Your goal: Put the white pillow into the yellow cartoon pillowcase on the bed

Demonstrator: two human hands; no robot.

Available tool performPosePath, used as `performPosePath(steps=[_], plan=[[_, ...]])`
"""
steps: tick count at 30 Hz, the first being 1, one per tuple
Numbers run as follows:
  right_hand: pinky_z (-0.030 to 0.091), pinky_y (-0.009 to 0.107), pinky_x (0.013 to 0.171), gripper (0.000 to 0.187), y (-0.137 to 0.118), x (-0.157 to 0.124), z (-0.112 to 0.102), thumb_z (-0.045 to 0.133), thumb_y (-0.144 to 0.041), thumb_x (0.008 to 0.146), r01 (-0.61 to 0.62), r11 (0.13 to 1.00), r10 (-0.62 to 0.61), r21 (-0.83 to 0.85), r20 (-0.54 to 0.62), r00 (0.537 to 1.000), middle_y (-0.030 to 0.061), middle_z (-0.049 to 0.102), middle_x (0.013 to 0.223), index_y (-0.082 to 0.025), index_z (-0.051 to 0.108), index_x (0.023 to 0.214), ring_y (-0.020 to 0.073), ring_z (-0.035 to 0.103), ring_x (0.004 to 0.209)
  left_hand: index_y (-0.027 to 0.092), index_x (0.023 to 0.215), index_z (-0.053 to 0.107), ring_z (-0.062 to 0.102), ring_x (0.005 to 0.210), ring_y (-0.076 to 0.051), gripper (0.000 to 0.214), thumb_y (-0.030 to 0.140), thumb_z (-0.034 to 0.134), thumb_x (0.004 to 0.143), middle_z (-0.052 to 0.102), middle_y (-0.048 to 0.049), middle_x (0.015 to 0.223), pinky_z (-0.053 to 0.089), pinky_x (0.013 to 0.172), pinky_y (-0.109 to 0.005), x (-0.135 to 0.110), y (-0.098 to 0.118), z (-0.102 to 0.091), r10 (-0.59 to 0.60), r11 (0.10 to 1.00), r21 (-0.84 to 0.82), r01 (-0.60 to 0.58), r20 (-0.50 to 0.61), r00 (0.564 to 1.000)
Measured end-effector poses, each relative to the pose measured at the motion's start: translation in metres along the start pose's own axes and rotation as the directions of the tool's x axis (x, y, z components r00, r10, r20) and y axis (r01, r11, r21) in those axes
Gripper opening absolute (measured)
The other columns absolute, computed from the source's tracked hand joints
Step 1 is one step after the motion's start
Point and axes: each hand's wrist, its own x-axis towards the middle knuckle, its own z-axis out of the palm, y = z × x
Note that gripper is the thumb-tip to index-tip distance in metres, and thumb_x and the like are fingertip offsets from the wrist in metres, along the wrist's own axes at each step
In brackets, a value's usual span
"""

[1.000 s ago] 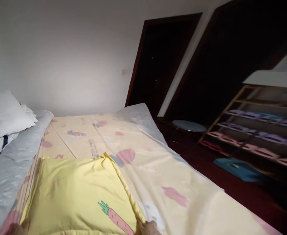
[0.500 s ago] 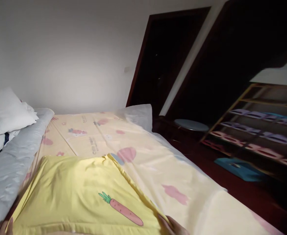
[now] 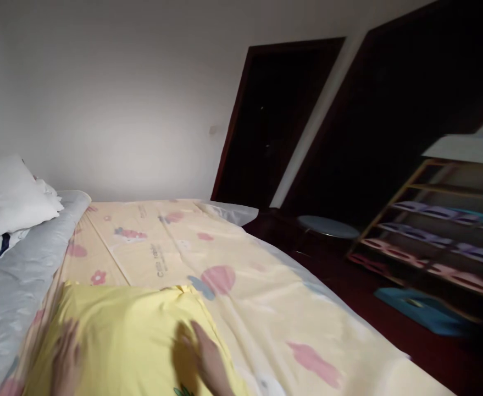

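Observation:
A yellow pillow point(image 3: 129, 335) lies on the patterned bed sheet point(image 3: 261, 297) at the bottom of the view. Only the green leaf top of its carrot print shows at the lower edge. My left hand point(image 3: 65, 355), slightly blurred, is over the pillow's left part with its fingers stretched out. On the other side, my right hand point(image 3: 209, 357) is at the pillow's right part, fingers extended and a dark shadow beside them. Neither hand grips the cloth. Whether the right palm touches the pillow I cannot tell.
A grey quilt point(image 3: 22, 291) runs along the bed's left side, with white pillows point(image 3: 14, 195) on it. To the right stand a round stool point(image 3: 327, 226) and a rack point(image 3: 414, 181) of slippers. A blue object point(image 3: 420, 313) lies on the floor. Behind is a dark door point(image 3: 274, 121).
My hands have let go of the pillow's near corners and moved forward and inward onto its top. The pillow now sits lower in view, and the whole scene has shifted down slightly.

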Motion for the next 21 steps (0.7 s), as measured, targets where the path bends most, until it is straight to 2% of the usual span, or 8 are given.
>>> performPosePath(steps=[3,6,8,10,12,14,17,21], plan=[[0.04,0.043,0.11,0.054,-0.104,0.054,0.07,0.037,-0.047,0.094,0.243,0.963,-0.257,0.118,0.12,0.959,0.0074,0.049,0.147,-0.023,0.051,0.141,0.0261,0.046,0.136,0.022,0.145,0.044,0.034,0.144,-0.016,0.057,0.018,0.025,0.091,0.044,-0.0005,0.153,0.026,0.122,-0.036,0.056,0.068,0.025,0.234,0.972,-0.024,-0.233,0.165,0.958],[0.036,0.043,0.113,0.052,-0.142,0.085,0.108,0.031,-0.05,0.098,0.345,0.923,-0.376,0.17,0.216,0.901,-0.001,0.045,0.149,-0.033,0.044,0.145,0.0234,0.04,0.14,0.024,0.144,0.046,0.033,0.145,-0.018,0.055,0.022,0.028,0.091,0.04,0.0,0.154,0.023,0.122,-0.044,0.101,0.094,0.042,0.314,0.945,-0.043,-0.324,0.394,0.864],[0.036,0.042,0.114,0.049,-0.11,0.099,0.11,0.04,-0.056,0.094,0.334,0.936,-0.353,0.113,0.294,0.888,-0.0043,0.051,0.145,-0.038,0.051,0.139,0.0239,0.045,0.136,0.027,0.143,0.046,0.032,0.145,-0.02,0.053,0.034,0.031,0.092,0.04,0.0,0.154,0.023,0.121,-0.048,0.116,0.07,0.052,0.26,0.956,-0.011,-0.293,0.491,0.831],[0.035,0.048,0.113,0.05,-0.045,0.112,0.099,0.046,-0.054,0.09,0.247,0.969,-0.224,-0.022,0.35,0.91,0.0005,0.054,0.142,-0.036,0.056,0.135,0.0285,0.048,0.134,0.031,0.145,0.042,0.03,0.147,-0.021,0.055,0.044,0.032,0.092,0.037,0.0012,0.155,0.021,0.12,-0.051,0.118,0.021,0.066,0.077,0.984,0.106,-0.142,0.465,0.882],[0.038,0.058,0.107,0.053,0.029,0.121,0.091,0.042,-0.046,0.091,0.136,0.982,-0.087,-0.128,0.329,0.94,0.0126,0.056,0.139,-0.023,0.058,0.136,0.0378,0.049,0.131,0.038,0.143,0.043,0.031,0.146,-0.021,0.054,0.045,0.039,0.089,0.039,0.0049,0.155,0.026,0.118,-0.049,0.113,-0.031,0.086,-0.083,0.98,0.198,-0.004,0.428,0.9],[0.037,0.055,0.108,0.055,0.087,0.125,0.095,0.034,-0.044,0.093,0.082,0.967,-0.037,-0.241,0.186,0.982,0.0086,0.05,0.146,-0.024,0.048,0.143,0.0337,0.049,0.132,0.044,0.139,0.046,0.034,0.144,-0.019,0.053,0.044,0.045,0.086,0.045,0.0083,0.151,0.031,0.116,-0.043,0.106,-0.067,0.107,-0.162,0.968,0.24,0.078,0.353,0.921],[0.026,0.055,0.115,0.06,0.127,0.121,0.116,0.033,-0.047,0.092,-0.005,0.942,0.018,-0.336,0.034,0.999,0.0061,0.04,0.153,-0.023,0.043,0.146,0.0305,0.036,0.142,0.046,0.139,0.045,0.033,0.145,-0.019,0.054,0.043,0.047,0.085,0.047,0.0093,0.15,0.032,0.115,-0.041,0.102,-0.078,0.124,-0.221,0.946,0.287,0.15,0.237,0.946],[0.027,0.054,0.115,0.06,0.127,0.127,0.115,0.037,-0.048,0.089,-0.059,0.947,0.089,-0.317,0.08,0.993,0.0054,0.038,0.154,-0.026,0.045,0.145,0.0276,0.031,0.144,0.041,0.14,0.046,0.032,0.145,-0.016,0.053,0.04,0.041,0.088,0.043,0.0063,0.153,0.033,0.114,-0.039,0.112,-0.063,0.102,-0.206,0.952,0.282,0.115,0.322,0.924]])
